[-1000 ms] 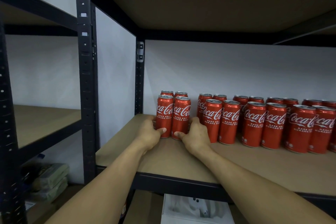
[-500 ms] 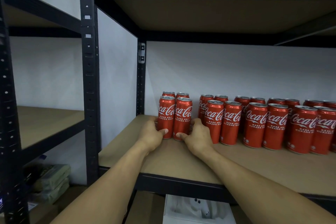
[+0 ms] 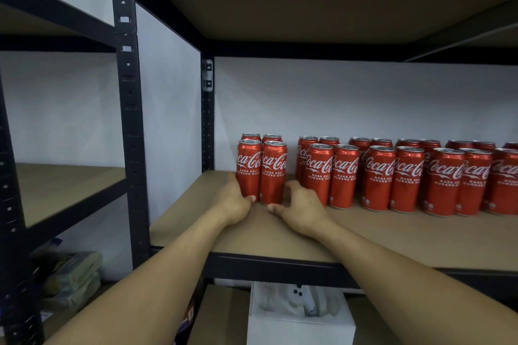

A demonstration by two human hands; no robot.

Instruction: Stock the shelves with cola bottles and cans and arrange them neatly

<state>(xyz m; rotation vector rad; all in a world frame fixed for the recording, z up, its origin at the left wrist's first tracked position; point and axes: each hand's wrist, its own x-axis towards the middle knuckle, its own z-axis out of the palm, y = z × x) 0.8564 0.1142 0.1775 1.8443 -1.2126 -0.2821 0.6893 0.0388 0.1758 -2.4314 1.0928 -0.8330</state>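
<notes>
A block of red cola cans, two in front and two behind, stands at the left end of the brown shelf board. My left hand wraps round the block's left side, with its thumb across the base of the front left can. My right hand cups the block's right side. Its thumb lies at the foot of the front right can, and its fingers reach into the gap beside the row. To the right, several more red cans stand in two rows.
A dark metal upright and a rear post frame the shelf's left end. Another shelf board sits overhead. A white box lies below the shelf. Wrapped packs sit low on the left unit.
Both hands stay round the block of cans, which stands in about the same spot. Only my view has shifted a little.
</notes>
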